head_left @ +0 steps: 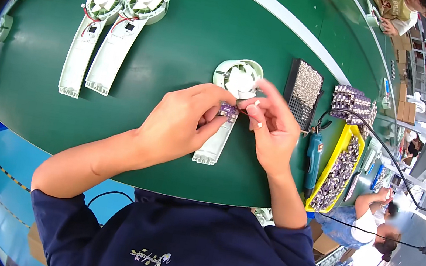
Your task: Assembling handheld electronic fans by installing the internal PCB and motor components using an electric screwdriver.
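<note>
A pale green handheld-fan half shell lies before me, its white fan blades set in the round head. My left hand pinches a small purple circuit board over the upper part of the handle. Close beside it, my right hand has thumb and fingers bent together at a thin dark red wire near the board's edge. Small white patches show on the right thumb and a finger. The fingertips partly hide the wire's end and the joint between head and handle.
Two similar fan shells lie at left, with more behind. At right are a black tray of small metal parts, a teal electric screwdriver with its cable, a yellow bin of boards and stacked purple boards. Other people sit farther right.
</note>
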Demonstrator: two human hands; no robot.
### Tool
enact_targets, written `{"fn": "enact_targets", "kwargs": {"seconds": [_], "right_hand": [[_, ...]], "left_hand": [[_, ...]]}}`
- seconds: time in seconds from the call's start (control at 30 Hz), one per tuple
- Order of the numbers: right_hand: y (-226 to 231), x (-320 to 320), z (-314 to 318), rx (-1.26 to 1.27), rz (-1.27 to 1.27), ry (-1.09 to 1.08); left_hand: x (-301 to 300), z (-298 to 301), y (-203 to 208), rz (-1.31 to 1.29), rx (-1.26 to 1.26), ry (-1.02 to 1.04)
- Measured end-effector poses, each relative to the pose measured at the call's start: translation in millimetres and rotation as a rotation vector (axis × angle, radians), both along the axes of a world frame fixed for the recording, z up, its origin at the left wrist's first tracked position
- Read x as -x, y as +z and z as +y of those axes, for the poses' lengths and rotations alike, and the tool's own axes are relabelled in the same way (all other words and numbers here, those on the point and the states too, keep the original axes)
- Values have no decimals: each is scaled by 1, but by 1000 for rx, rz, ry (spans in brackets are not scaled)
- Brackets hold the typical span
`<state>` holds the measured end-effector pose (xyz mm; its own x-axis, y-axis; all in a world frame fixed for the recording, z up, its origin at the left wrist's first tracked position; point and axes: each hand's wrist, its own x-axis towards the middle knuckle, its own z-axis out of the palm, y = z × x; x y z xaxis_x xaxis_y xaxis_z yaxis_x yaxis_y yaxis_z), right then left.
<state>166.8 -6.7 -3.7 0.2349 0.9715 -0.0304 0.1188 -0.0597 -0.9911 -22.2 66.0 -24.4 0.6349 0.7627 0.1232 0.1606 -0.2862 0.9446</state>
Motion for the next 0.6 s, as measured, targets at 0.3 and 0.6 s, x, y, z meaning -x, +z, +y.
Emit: {"fn": "enact_targets", "kwargs": {"seconds": [0.3,0.6], "right_hand": [[2,-8,-2,-103,-272,170],[35,-7,17,50,-644,377]], "left_hand": [[0,3,-2,16,62,-11],[1,4,-1,-20,96,26]]}}
